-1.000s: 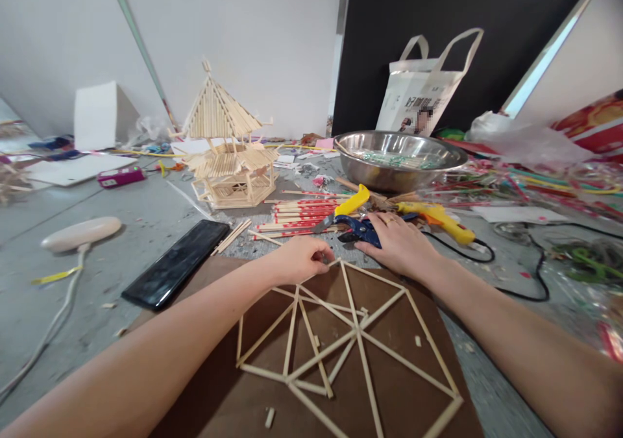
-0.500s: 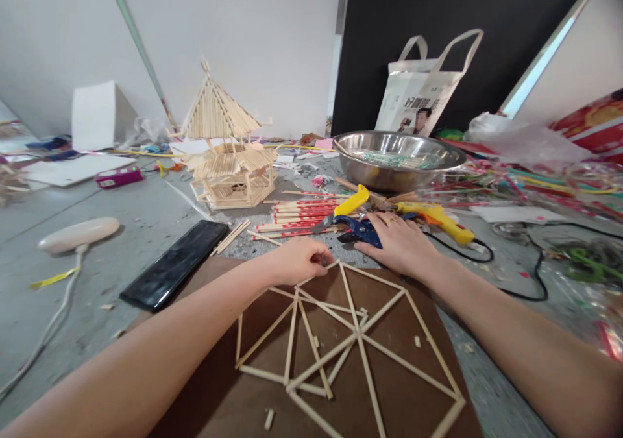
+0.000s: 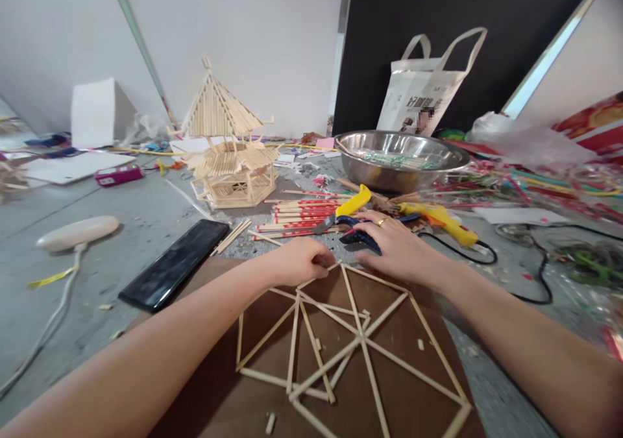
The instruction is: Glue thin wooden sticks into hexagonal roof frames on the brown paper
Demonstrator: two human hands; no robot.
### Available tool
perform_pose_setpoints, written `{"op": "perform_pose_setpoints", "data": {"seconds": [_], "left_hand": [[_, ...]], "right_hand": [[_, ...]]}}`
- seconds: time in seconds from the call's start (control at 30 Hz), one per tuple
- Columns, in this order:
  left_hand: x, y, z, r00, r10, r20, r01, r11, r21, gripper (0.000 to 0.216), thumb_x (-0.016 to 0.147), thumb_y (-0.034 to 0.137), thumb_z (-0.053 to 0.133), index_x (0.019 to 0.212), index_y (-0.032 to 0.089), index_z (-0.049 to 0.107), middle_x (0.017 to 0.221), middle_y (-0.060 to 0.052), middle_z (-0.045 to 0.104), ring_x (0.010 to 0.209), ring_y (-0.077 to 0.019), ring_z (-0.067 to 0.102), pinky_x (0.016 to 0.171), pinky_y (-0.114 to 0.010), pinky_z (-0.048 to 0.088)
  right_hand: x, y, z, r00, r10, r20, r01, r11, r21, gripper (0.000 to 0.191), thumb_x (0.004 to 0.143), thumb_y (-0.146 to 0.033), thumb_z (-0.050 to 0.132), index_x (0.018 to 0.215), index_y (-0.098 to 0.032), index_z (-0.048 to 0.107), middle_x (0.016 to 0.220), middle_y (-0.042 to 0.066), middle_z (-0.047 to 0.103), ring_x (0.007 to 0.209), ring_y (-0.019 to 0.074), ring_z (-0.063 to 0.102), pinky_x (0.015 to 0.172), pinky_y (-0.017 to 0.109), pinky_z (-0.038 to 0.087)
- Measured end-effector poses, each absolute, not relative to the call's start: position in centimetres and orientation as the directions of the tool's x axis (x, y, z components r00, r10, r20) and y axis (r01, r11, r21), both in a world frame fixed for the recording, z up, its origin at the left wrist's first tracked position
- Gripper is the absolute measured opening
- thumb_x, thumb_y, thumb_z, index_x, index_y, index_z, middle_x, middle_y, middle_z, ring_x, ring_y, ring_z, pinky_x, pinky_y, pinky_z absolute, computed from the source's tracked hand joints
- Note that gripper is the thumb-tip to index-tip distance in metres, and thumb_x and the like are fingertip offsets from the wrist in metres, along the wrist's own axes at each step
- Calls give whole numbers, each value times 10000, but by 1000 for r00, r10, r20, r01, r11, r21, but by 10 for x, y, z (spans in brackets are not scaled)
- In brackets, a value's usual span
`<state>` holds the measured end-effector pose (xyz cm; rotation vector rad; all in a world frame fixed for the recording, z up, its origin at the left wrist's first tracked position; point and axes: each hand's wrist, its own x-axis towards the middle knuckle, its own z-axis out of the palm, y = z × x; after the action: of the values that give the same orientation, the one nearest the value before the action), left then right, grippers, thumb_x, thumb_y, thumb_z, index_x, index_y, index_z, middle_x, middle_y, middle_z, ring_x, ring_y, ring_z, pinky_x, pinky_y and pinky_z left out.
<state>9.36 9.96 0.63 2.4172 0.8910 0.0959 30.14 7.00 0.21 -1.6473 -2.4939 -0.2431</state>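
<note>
My left hand (image 3: 305,261) is closed in a pinch at the far edge of a flat wheel-shaped stick frame (image 3: 363,337), its fingertips on a thin wooden stick there. The frame lies on a brown board (image 3: 221,386), partly overlapping a smaller stick frame (image 3: 270,334) on the left. My right hand (image 3: 396,243), with a ring on one finger, reaches over blue-handled pliers (image 3: 363,238). Its thumb and fingers are apart, with the pliers between and beneath them. The contact under the palm is hidden. A yellow-handled knife (image 3: 357,201) lies just beyond the pliers.
Red-marked sticks (image 3: 302,214) lie beyond my hands. A stick pagoda model (image 3: 228,146) stands behind, left of a metal basin (image 3: 402,159). At right is a yellow glue gun (image 3: 450,224) with a black cord. A phone (image 3: 175,263) and a white lamp-like device (image 3: 78,233) are left.
My right hand has shifted slightly, its fingers arching higher over the pliers. My left hand keeps its pinch at the frame's edge. The view has moved a little.
</note>
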Motion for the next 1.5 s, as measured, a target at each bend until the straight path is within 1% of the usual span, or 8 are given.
{"op": "perform_pose_setpoints", "data": {"seconds": [0.13,0.27,0.43,0.6,0.8,1.0,1.23,1.5], "left_hand": [[93,101,6,754,650,-92,589,-607,534,294,667,207,474,933,173,594,816,-1,628,711,-123,541,636,-185,371],[94,103,5,743,669,3,566,-630,533,259,708,212,430,899,174,602,835,1,620,732,-127,531,661,-196,367],[94,103,5,684,722,104,547,-602,582,218,736,255,423,844,160,587,791,-12,600,680,-117,513,614,-201,374],[96,100,2,642,749,162,459,-544,702,222,779,307,381,782,143,531,582,26,496,520,-78,457,499,-179,352],[96,97,2,630,724,281,270,-544,795,223,813,301,337,789,135,484,569,41,428,482,-47,371,475,-161,316],[98,92,4,624,718,308,173,-512,842,233,819,320,330,808,128,462,564,41,337,507,-57,299,469,-163,296],[101,88,1,648,683,337,133,-538,832,220,817,307,339,712,137,431,621,32,379,539,-52,295,521,-151,310],[103,85,1,679,665,311,115,-514,850,233,812,293,365,875,116,502,814,-21,527,705,-93,452,641,-169,375]], "right_hand": [[311,74,3,-296,941,162,955,285,84,508,659,-273,439,1147,-134,423,1215,122,416,1085,236,389,886,364,302],[317,74,5,-183,980,74,975,171,144,633,607,-297,442,1212,-135,343,1231,133,404,1066,280,395,821,418,331],[313,72,1,-193,979,69,948,168,270,668,566,-226,435,1212,-95,330,1198,163,434,1049,294,398,831,444,280],[307,69,-1,-237,951,197,932,166,321,433,632,-268,428,1021,-84,483,969,167,554,905,278,481,816,402,266],[303,68,13,-216,908,358,972,167,164,341,622,-272,452,938,-148,490,940,112,551,904,252,479,855,391,255],[292,59,21,-343,831,437,917,396,-35,292,645,-229,462,932,-179,448,985,86,533,957,213,457,808,312,340],[286,53,21,-334,848,411,916,395,-69,279,644,-250,484,914,-184,456,915,79,554,848,217,509,731,300,371],[285,50,20,-368,855,367,912,409,-39,294,630,-284,494,903,-180,468,896,68,573,809,210,526,683,292,374]]}}
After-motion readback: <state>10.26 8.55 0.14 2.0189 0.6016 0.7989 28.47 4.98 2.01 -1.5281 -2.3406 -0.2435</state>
